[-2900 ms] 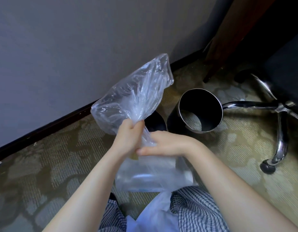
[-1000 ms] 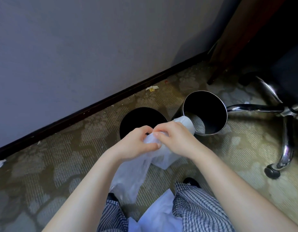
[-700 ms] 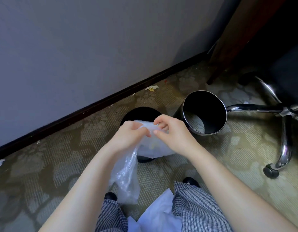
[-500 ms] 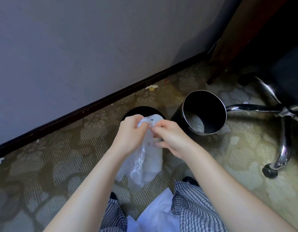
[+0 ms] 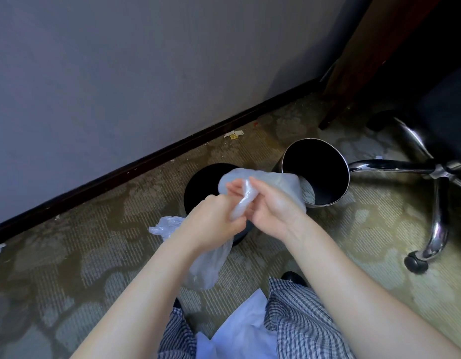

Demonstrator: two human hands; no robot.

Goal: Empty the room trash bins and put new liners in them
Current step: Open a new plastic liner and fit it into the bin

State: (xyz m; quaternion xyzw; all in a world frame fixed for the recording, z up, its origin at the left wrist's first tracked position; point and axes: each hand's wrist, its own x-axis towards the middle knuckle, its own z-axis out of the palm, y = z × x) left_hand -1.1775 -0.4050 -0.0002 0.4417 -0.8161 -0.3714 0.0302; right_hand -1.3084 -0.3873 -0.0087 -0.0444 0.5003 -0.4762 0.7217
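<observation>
Head view: opening a liner (image 5: 265, 180).
Hands: left hand (image 5: 211, 222), right hand (image 5: 274, 209) — both pinching it.
Next: I'd spread its mouth over the bin (image 5: 198, 183), 11 o'clock.

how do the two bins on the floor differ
The left bin has a dark rim; the right bin has a shiny metal rim. The left bin is partly hidden by the liner; the right bin's mouth shows almost whole. Both are round, dark inside, unlined, on the carpet.
</observation>
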